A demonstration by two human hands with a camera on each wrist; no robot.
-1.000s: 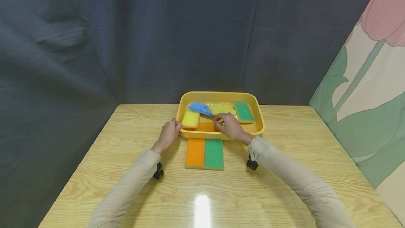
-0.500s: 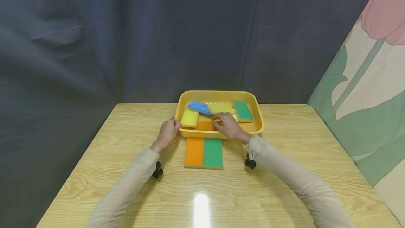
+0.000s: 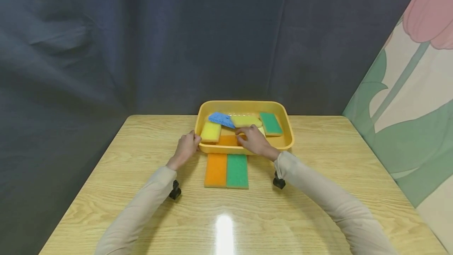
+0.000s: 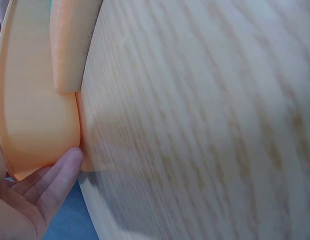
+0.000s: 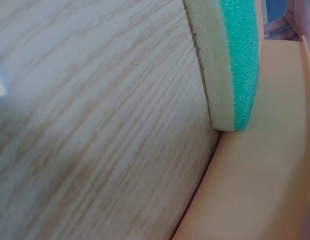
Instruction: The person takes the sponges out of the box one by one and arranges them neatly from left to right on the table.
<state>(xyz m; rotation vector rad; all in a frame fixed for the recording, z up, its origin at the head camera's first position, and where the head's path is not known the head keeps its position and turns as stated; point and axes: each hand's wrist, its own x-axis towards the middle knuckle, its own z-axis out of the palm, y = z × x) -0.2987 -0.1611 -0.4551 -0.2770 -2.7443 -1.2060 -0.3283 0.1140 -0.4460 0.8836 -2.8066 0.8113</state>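
Note:
A yellow plastic tray (image 3: 244, 104) stands at the back of the table with several sponges inside. My left hand (image 3: 186, 146) grips its front left corner; in the left wrist view the fingers (image 4: 60, 182) lie against the outer wall. Reaching over the front rim, my right hand (image 3: 255, 141) curls thumb and fingers at the right end of an orange sponge (image 3: 225, 141) in the tray; its fingertips are partly hidden. Around it lie a yellow sponge (image 3: 211, 132), a blue sponge (image 3: 221, 119), a yellow-green sponge (image 3: 245, 121) and a green-topped sponge (image 3: 271, 124).
Against the tray's front wall, another orange sponge (image 3: 216, 170) and a green sponge (image 3: 237, 171) lie side by side on the wooden table (image 3: 141, 215). A dark curtain (image 3: 212, 42) hangs behind the table; a flower-patterned cloth (image 3: 417, 129) is on the right.
Both hands keep their places at the tray, and the sponges stay where they were. Only the head view has shifted slightly.

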